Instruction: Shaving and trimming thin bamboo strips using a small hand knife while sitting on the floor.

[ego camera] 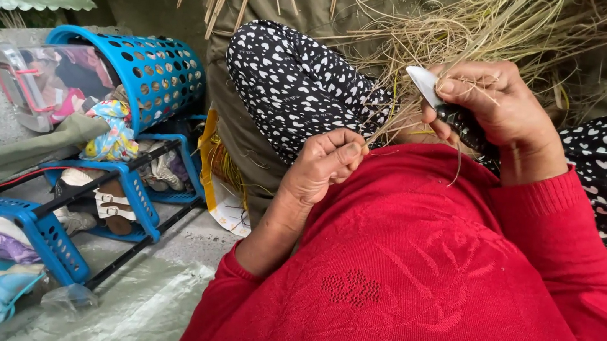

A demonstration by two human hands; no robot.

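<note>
Both hands are busy: left hand (323,167) pinches straw strands (402,121), right hand (492,109) grips a knife (426,85), apparently trimming; steadiness needed.

A small knife (436,94) with a pale, broad blade and a dark handle lies tilted, its blade tip pointing up and to the left, above a red-sleeved lap. A thin, dry straw strand (379,130), yellowish and stiff, runs slantwise from just under the blade down to the left. Behind them spreads a loose, tangled bundle of dried grass (506,26), pale tan, fanning outward over olive cloth.
</note>
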